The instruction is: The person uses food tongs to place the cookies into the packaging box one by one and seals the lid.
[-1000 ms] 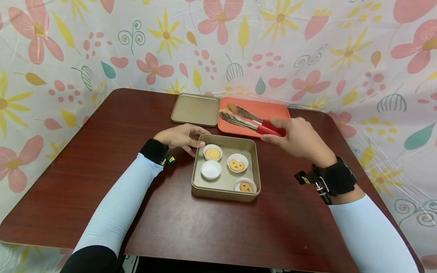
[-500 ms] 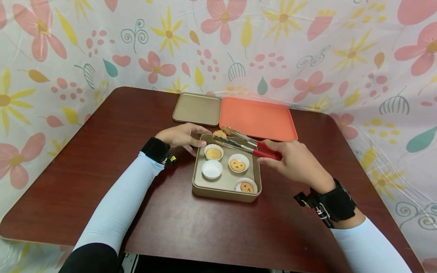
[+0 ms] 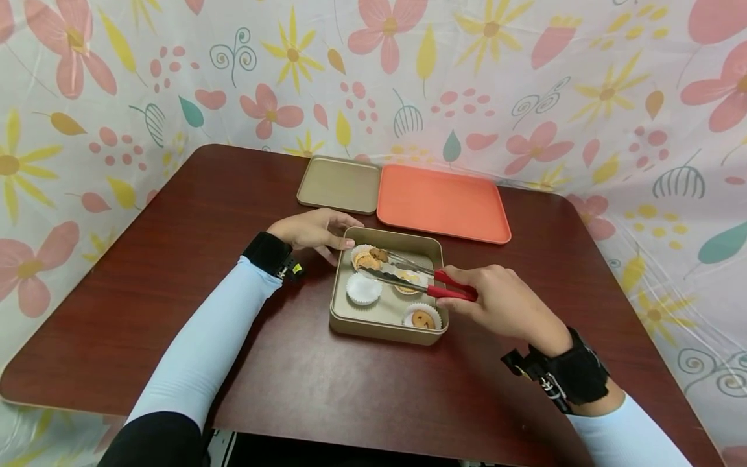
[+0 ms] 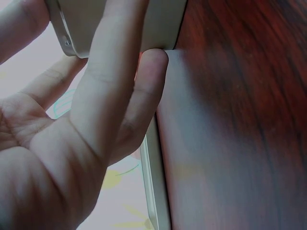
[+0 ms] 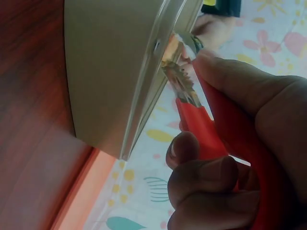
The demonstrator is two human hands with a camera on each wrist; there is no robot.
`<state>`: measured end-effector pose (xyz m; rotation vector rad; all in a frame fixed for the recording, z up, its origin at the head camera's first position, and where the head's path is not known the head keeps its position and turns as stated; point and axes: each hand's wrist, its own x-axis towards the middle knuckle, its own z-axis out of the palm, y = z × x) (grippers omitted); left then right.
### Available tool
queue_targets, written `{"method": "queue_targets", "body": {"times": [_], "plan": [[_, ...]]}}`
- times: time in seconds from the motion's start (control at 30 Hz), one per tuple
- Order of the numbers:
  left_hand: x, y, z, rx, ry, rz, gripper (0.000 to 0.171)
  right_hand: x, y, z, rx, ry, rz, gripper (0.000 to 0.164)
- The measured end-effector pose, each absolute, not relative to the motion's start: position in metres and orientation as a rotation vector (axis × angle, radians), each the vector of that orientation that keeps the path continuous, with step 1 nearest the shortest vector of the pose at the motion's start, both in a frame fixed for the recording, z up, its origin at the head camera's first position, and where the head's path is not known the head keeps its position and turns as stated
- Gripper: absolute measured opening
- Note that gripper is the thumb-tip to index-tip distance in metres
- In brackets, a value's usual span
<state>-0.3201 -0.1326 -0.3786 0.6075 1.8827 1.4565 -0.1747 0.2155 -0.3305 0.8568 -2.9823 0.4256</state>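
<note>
A gold tin box (image 3: 385, 331) stands mid-table, holding several white paper cups. My left hand (image 3: 315, 230) holds its far left corner; in the left wrist view the fingers (image 4: 105, 81) lie against its wall. My right hand (image 3: 496, 301) grips the red handles of metal tongs (image 3: 461, 288). The tongs' tips reach into the box and hold a brown cookie (image 3: 378, 255) at the far left cup (image 3: 357, 250), where a paler cookie (image 3: 366, 261) shows. One paper cup (image 3: 363, 289) is bare. A face-patterned cookie (image 3: 423, 320) sits in the near right cup; another filled cup (image 3: 408, 282) is partly behind the tongs.
Behind the box, a gold lid (image 3: 340, 185) and an orange tray (image 3: 443, 203) lie side by side on the brown table (image 3: 233, 194). A flower-patterned cloth (image 3: 373, 78) hangs along the table's back edge.
My right hand has brought the tongs and cookie from over the orange tray toward me, down into the far left of the box. My left hand stays at the box corner.
</note>
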Motion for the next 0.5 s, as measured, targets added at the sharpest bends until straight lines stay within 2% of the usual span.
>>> {"method": "queue_targets", "body": {"times": [0.5], "plan": [[-0.3209, -0.1325, -0.3784, 0.609, 1.912, 1.434, 0.050, -0.1637, 0.2127, -0.3291, 0.924, -3.001, 0.392, 0.056]]}}
